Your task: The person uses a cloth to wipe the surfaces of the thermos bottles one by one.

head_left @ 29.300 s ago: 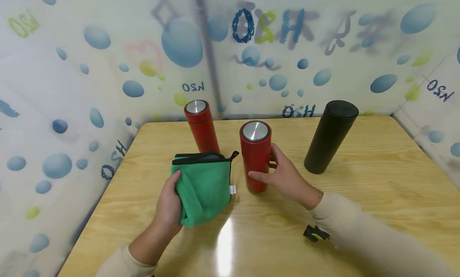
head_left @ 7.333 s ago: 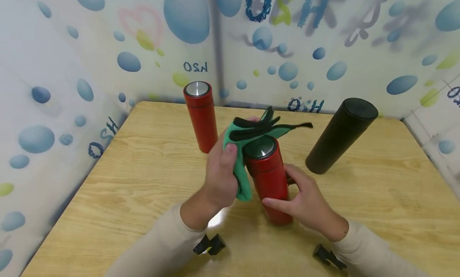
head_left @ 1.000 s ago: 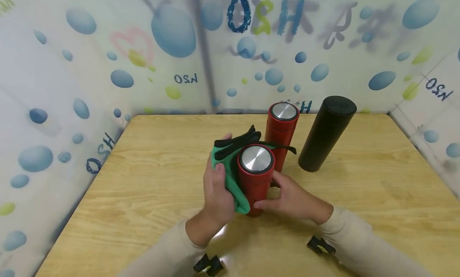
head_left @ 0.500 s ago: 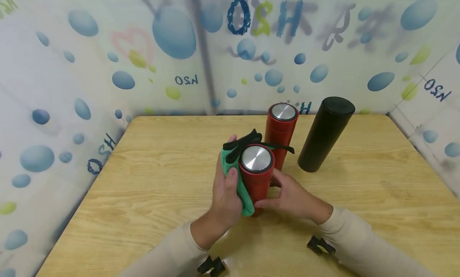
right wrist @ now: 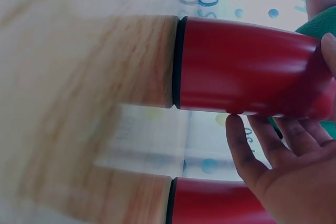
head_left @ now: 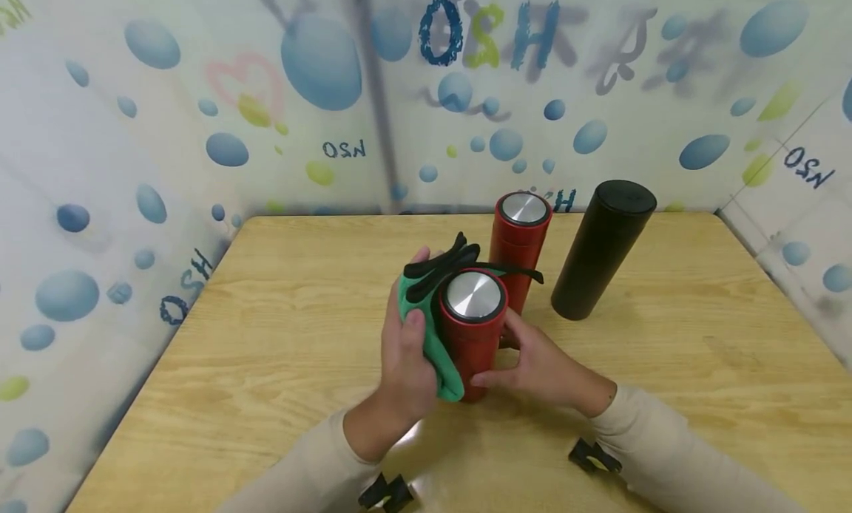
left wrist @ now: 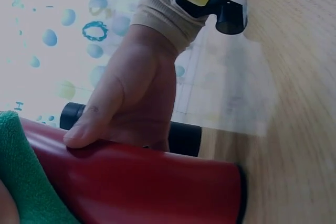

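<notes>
A red thermos [head_left: 471, 343] with a silver-topped lid stands upright on the table in front of me. My right hand [head_left: 549, 365] grips its lower body, thumb on the near side; the right wrist view shows the fingertips against the red wall [right wrist: 247, 66]. My left hand [head_left: 404, 369] holds a folded green cloth [head_left: 442, 361] with black edging against the thermos's left side. In the left wrist view, this cloth [left wrist: 26, 177] wraps part of the upper body. The left fingers behind the cloth are mostly hidden.
A second red thermos [head_left: 521, 239] stands just behind the held one, partly covered by it. To its right is a black thermos [head_left: 599, 258]. The wooden table [head_left: 266, 313] meets a patterned wall [head_left: 220, 99] at the back.
Since several seconds ago, the red thermos at back left is gone from there, and one stands beside the black thermos. Lately my left hand with the cloth shifted slightly right, then back left.
</notes>
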